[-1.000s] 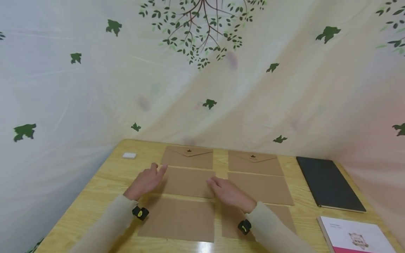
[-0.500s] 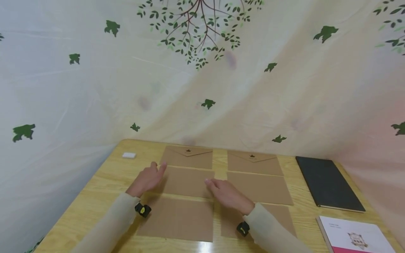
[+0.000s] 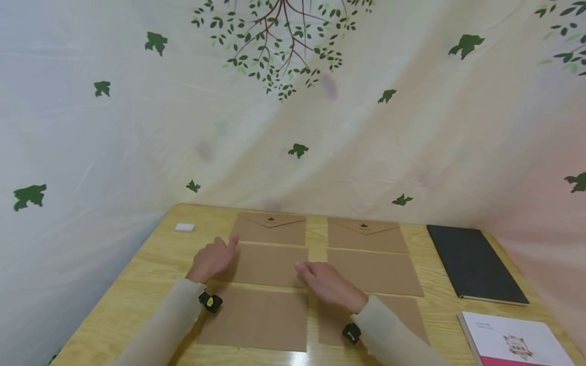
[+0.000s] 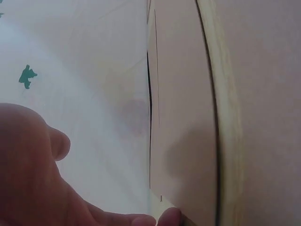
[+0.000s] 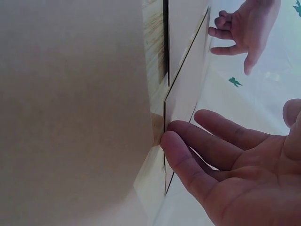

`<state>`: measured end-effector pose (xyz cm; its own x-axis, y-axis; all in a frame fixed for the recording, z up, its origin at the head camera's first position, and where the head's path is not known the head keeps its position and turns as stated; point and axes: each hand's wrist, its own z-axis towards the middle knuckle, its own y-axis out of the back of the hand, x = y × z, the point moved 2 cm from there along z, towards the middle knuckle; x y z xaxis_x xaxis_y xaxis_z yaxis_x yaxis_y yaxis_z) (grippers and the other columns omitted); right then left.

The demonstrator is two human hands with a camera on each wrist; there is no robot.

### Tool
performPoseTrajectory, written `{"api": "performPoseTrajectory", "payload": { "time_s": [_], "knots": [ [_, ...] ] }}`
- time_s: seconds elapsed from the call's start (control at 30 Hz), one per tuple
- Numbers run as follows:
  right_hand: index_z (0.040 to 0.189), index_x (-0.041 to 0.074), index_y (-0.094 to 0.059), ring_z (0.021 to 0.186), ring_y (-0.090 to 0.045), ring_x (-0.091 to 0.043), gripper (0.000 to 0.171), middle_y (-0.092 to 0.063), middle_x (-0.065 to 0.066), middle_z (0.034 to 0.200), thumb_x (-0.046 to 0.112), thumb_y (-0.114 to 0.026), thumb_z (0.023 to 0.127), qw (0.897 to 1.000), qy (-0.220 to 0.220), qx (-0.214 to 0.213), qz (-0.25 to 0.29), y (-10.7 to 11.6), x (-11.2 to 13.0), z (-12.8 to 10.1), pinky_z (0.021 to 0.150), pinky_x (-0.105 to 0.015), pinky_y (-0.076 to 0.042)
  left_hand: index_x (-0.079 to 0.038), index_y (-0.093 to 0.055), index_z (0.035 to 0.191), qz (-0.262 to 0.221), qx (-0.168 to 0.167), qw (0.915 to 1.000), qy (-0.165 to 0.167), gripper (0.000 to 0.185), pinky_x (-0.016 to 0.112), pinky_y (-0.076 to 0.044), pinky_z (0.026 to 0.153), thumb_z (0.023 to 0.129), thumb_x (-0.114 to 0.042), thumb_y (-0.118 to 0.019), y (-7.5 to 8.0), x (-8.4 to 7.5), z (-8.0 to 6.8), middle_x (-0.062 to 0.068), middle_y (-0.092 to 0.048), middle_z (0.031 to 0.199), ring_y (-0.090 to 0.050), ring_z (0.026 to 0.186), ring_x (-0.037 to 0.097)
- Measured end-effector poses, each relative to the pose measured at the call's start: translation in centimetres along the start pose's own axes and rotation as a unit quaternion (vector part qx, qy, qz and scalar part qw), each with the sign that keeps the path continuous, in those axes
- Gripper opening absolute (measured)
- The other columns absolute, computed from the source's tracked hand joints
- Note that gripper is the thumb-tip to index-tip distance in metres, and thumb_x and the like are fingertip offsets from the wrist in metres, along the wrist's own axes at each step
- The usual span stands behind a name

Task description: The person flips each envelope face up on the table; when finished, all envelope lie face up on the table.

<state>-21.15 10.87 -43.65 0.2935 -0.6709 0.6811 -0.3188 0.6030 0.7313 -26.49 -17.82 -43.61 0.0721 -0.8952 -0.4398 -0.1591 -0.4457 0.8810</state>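
Brown paper envelopes lie flat in two columns of three rows. My left hand (image 3: 214, 260) is at the left edge of the left column's middle envelope (image 3: 270, 265), thumb raised off the others. Across from it, my right hand (image 3: 327, 282) is at that envelope's right edge. The right wrist view shows straight, relaxed fingers (image 5: 188, 160), with fingertips at an envelope edge; the left hand (image 5: 244, 30) appears beyond, fingers spread. Left fingertips (image 4: 169, 216) sit low in the left wrist view, beside an envelope (image 4: 183, 84). Neither hand visibly grips anything.
The back envelopes, left (image 3: 270, 234) and right (image 3: 366, 241), show flaps with a small crown mark. A black notebook (image 3: 476, 264) and a white book (image 3: 513, 335) lie at the right. A small white block (image 3: 185, 227) sits back left. A printed curtain (image 3: 343, 173) hangs behind the wooden table (image 3: 137, 284).
The head view shifts slightly. My left hand edges a little to the right and away from me; the right hand stays almost in place. The envelopes keep their arrangement.
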Motion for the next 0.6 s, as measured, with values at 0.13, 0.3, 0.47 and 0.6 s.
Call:
{"api": "performPoseTrajectory", "payload": {
  "time_s": [0.13, 0.3, 0.47, 0.6],
  "knots": [
    [0.114, 0.004, -0.064, 0.087, -0.058, -0.02, 0.062, -0.064, -0.005, 0.093, 0.051, -0.027, 0.101, 1.0, -0.001, 0.008, 0.003, 0.0, -0.1, -0.1, 0.081, -0.043, -0.046, 0.02, -0.036, 0.129, 0.0, 0.002, 0.9999, 0.013, 0.097, 0.053, -0.045, 0.076, 0.093, -0.066, -0.008, -0.1, 0.2, 0.0, 0.037, -0.051, 0.116, -0.056, 0.097, 0.047],
    [0.114, 0.004, -0.065, 0.09, -0.059, -0.021, 0.062, -0.065, -0.005, 0.097, 0.052, -0.027, 0.101, 1.0, 0.004, 0.005, 0.003, 0.0, -0.2, -0.2, 0.082, -0.042, -0.047, 0.018, -0.041, 0.126, -0.012, -0.002, 0.9998, 0.012, 0.095, 0.05, -0.045, 0.074, 0.094, -0.065, -0.008, 0.1, 0.5, -0.1, 0.034, -0.053, 0.114, -0.057, 0.093, 0.043],
    [0.104, 0.007, -0.066, 0.083, -0.056, -0.019, 0.059, -0.063, -0.005, 0.09, 0.052, -0.027, 0.101, 1.0, -0.005, 0.003, 0.006, 0.1, -0.3, -0.2, 0.076, -0.041, -0.046, 0.011, -0.051, 0.124, -0.053, -0.014, 0.9985, -0.008, 0.083, 0.051, -0.045, 0.079, 0.097, -0.058, -0.014, 0.9, 0.3, -0.5, 0.03, -0.056, 0.116, -0.057, 0.096, 0.04],
    [0.11, 0.007, -0.064, 0.086, -0.057, -0.02, 0.058, -0.063, -0.006, 0.095, 0.051, -0.028, 0.101, 1.0, -0.01, 0.002, 0.014, 0.3, -0.3, 0.0, 0.08, -0.043, -0.046, 0.008, -0.048, 0.13, -0.105, -0.027, 0.9937, -0.029, 0.082, 0.057, -0.038, 0.092, 0.097, -0.059, -0.014, 1.9, 0.0, -0.8, 0.029, -0.049, 0.129, -0.048, 0.114, 0.046]
  ]
}}
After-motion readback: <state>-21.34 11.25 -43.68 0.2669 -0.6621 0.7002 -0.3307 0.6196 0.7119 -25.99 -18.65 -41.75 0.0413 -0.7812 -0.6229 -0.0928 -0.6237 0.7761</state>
